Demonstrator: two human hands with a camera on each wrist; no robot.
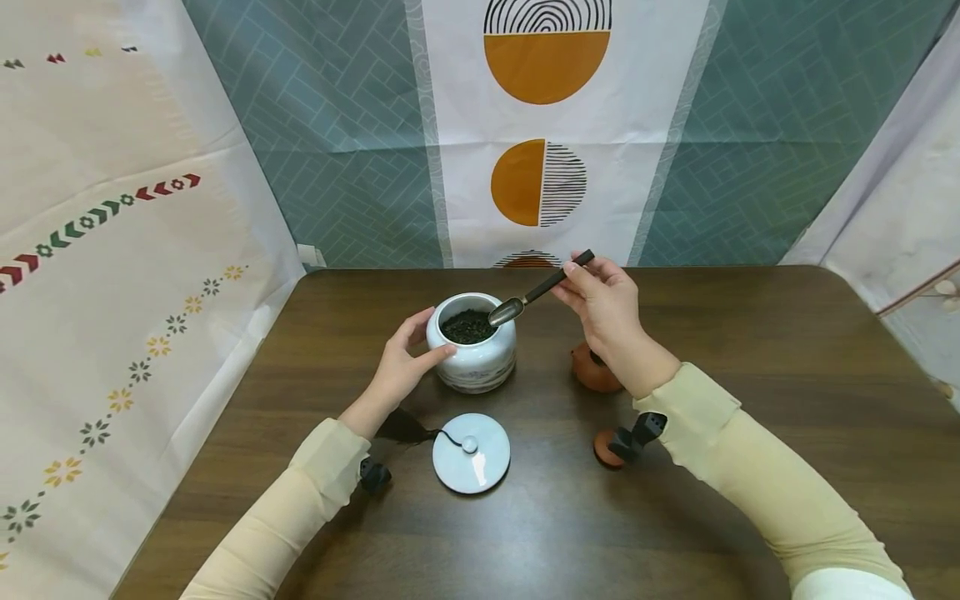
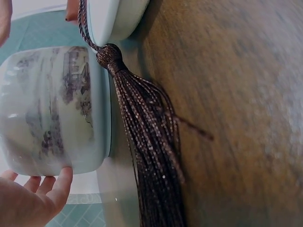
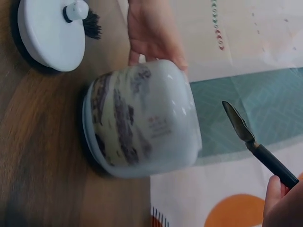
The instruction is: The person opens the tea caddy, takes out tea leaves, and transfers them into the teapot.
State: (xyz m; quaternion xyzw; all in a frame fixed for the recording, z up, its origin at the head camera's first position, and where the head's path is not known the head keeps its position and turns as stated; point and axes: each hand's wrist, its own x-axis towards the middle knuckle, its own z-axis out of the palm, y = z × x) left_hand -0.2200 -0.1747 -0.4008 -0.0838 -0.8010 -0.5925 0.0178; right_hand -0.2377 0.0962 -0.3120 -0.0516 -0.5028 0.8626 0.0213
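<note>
A white porcelain jar stands on the table, with dark loose tea leaves inside. My left hand grips its left side, thumb near the rim and fingers around the wall; the left wrist view shows fingertips on the painted side. With my right hand I hold a tea scoop by its dark handle. The metal bowl of the scoop tilts down toward the jar's mouth and overlaps its right rim in the head view. In the right wrist view, the scoop is above the jar's opening.
The jar's white lid lies nearer me, its round knob up and a dark tassel looped on it. A reddish-brown clay teapot sits under my right wrist, partly hidden. Closer stands a small clay lid. Patterned cloths hang behind the table.
</note>
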